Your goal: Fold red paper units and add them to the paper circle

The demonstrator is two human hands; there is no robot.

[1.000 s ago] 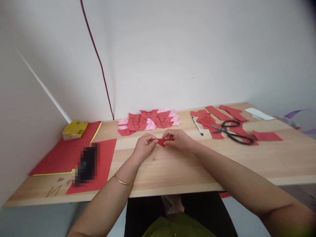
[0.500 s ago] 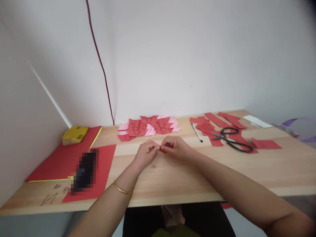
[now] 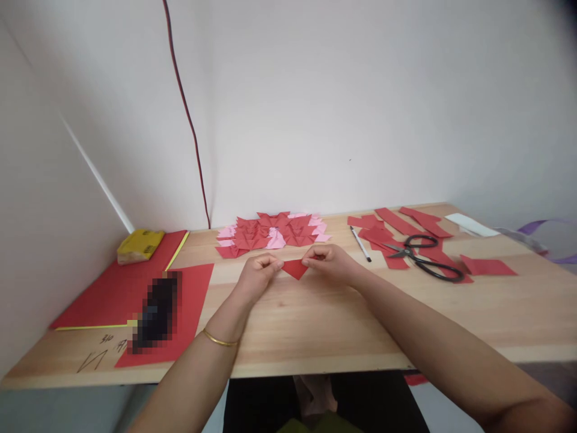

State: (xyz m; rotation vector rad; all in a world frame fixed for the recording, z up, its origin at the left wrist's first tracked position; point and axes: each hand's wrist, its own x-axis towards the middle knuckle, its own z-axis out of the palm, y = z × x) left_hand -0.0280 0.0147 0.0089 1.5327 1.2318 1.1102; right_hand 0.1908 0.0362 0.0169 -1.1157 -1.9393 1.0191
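Between my two hands is a small piece of red paper (image 3: 295, 269), showing as a triangle with one point toward me. My left hand (image 3: 259, 273) pinches its left corner between thumb and fingertips. The right corner is pinched the same way by my right hand (image 3: 331, 264). Both hands are just above the wooden table. Behind them, against the wall, stands a pile of folded red and pink paper pieces (image 3: 295, 231).
To the right lie black-handled scissors (image 3: 412, 255) on red paper strips (image 3: 399, 221), with a pen (image 3: 360, 243) beside them. A white strip (image 3: 471, 224) is farther right. At left are red sheets (image 3: 103, 300), a yellow packet (image 3: 140, 245) and a blurred dark object (image 3: 155, 313).
My hands have moved apart, the left one leftward, the right one slightly rightward. More of the red paper shows between them, now as a clear triangle. The view has shifted slightly.
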